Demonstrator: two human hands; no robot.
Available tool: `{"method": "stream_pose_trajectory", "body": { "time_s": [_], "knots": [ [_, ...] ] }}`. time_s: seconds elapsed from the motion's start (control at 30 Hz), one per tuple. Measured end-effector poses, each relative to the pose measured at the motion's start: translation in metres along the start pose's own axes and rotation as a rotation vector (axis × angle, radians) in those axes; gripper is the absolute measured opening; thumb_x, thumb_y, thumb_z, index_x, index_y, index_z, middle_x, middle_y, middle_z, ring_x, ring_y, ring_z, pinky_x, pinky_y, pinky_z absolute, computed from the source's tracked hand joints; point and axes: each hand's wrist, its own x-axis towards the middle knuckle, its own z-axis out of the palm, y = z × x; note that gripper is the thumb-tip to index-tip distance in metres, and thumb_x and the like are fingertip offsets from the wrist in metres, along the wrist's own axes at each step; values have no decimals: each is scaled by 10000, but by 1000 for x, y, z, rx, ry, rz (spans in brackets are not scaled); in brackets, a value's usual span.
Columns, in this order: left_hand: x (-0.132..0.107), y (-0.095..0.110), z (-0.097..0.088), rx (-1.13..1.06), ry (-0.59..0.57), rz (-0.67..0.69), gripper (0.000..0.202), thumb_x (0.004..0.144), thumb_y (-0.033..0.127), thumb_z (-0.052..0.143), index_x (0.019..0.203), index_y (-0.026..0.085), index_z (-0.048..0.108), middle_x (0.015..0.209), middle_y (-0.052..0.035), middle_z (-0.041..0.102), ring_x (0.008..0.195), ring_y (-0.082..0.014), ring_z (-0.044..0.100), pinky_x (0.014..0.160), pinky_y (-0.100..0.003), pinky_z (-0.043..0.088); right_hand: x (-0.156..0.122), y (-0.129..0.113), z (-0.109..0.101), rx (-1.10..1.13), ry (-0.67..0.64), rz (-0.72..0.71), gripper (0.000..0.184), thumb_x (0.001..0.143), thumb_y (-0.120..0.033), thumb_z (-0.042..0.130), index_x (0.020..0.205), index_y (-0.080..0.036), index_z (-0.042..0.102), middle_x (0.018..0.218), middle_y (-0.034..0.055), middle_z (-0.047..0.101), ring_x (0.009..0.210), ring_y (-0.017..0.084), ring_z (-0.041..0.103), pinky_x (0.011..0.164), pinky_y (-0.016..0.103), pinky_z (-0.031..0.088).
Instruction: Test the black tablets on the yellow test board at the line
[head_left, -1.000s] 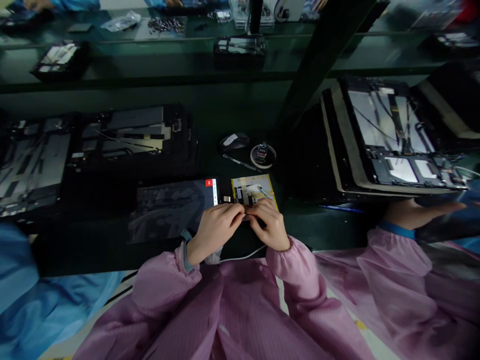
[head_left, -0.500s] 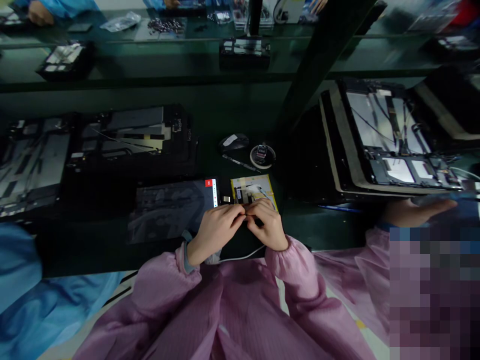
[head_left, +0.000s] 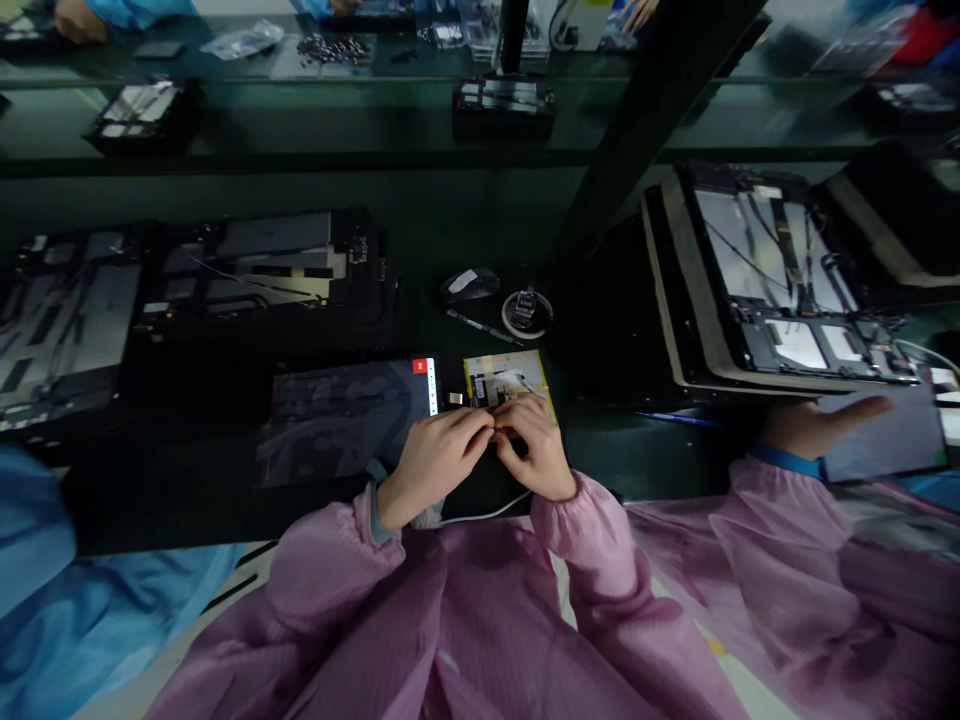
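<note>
My left hand (head_left: 436,462) and my right hand (head_left: 534,447) meet at the near edge of a flat yellow-edged piece (head_left: 510,370) that looks like a battery pack with small parts on it. Both hands have fingers pinched together, tip to tip. Whatever sits between the fingertips is tiny or hidden by them. Left of my hands lies a dark tablet screen (head_left: 341,420) under clear film, with a lit strip and a red square at its right end. A small metal connector (head_left: 454,399) shows between the screen and the yellow-edged piece.
Behind my hands are a black mouse (head_left: 469,285), a pen (head_left: 484,327) and a round tin-like holder (head_left: 526,314). Stacks of opened tablets (head_left: 270,265) stand left, and a taller padded stack (head_left: 795,270) stands right. A co-worker's hand (head_left: 817,425) is at far right near a tablet panel.
My hands keep the same pinch at the same spot. The co-worker's hand on the right has shifted slightly left, and a panel beside it now shows more clearly. The view has shifted a little.
</note>
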Motion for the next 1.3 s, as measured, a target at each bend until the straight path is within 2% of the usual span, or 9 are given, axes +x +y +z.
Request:
{"method": "stream_pose_trajectory", "body": {
  "time_s": [0.5, 0.63, 0.73, 0.87, 0.93, 1.0, 1.07, 1.17, 1.3],
  "knots": [
    [-3, 1, 1, 13, -38, -28, 142, 948, 268, 478, 1003, 227, 602, 947, -8, 656, 800, -146, 634, 649, -238, 461, 4, -1, 1, 27, -18, -20, 112, 819, -132, 504, 746, -217, 513, 793, 18, 641, 789, 161, 604, 864, 390, 433],
    [-14, -1, -14, -96, 77, -37, 298, 939, 349, 503, 1215, 238, 523, 1167, -55, 608, 973, -172, 623, 778, -267, 507, 2, 1, 1, -3, -5, -10, 73, 800, -158, 497, 767, -217, 525, 793, 30, 635, 826, 187, 608, 883, 421, 427],
    [-37, -10, -35, -170, 157, -127, 348, 934, 353, 503, 1266, 248, 489, 1199, -66, 585, 837, -147, 616, 763, -279, 511, 1, 3, 0, -19, -7, -28, 65, 810, -181, 501, 769, -214, 538, 795, 32, 637, 836, 196, 613, 910, 439, 413],
    [-83, -45, -68, -172, 316, -383, 338, 914, 387, 519, 1216, 239, 547, 1000, -40, 617, 682, -135, 567, 683, -281, 499, 1, 3, -6, -50, -8, -55, 136, 866, -183, 465, 787, -217, 571, 780, 22, 636, 835, 192, 614, 926, 441, 408],
    [-107, -75, -81, -149, 435, -486, 342, 898, 423, 530, 1181, 236, 574, 1028, -47, 623, 803, -171, 605, 770, -310, 503, 0, -3, -12, -127, 12, -67, 129, 859, -221, 493, 918, -225, 607, 867, 41, 652, 936, 227, 605, 961, 476, 393],
    [-128, -109, -88, -127, 573, -600, 366, 883, 448, 538, 1175, 232, 582, 1158, -67, 606, 990, -218, 606, 880, -347, 486, -2, -16, -17, -263, 51, -80, 285, 827, -294, 550, 1100, -234, 604, 1051, 82, 641, 1101, 296, 544, 1022, 548, 335],
    [-143, -139, -91, -137, 659, -742, 410, 840, 482, 576, 1153, 216, 595, 1180, -83, 602, 1049, -247, 598, 919, -375, 477, -4, -33, -14, -385, 77, -116, 432, 798, -360, 586, 1216, -249, 577, 1197, 109, 588, 1208, 355, 458, 1062, 604, 266],
    [-149, -166, -91, -464, 674, -845, 479, 791, 508, 610, 1151, 194, 595, 1122, -87, 643, 1051, -249, 608, 916, -376, 484, -6, -56, 7, -423, -6, -231, 480, 799, -401, 581, 1258, -263, 565, 1264, 114, 557, 1234, 368, 429, 1073, 611, 246],
    [-135, -174, -89, -908, 620, -866, 529, 715, 472, 695, 1149, 178, 628, 1006, -64, 683, 962, -203, 631, 827, -287, 496, -5, -64, 45, -398, -132, -260, 402, 830, -357, 563, 1210, -230, 577, 1318, 123, 533, 1295, 363, 393, 1071, 610, 260]
  ]
}}
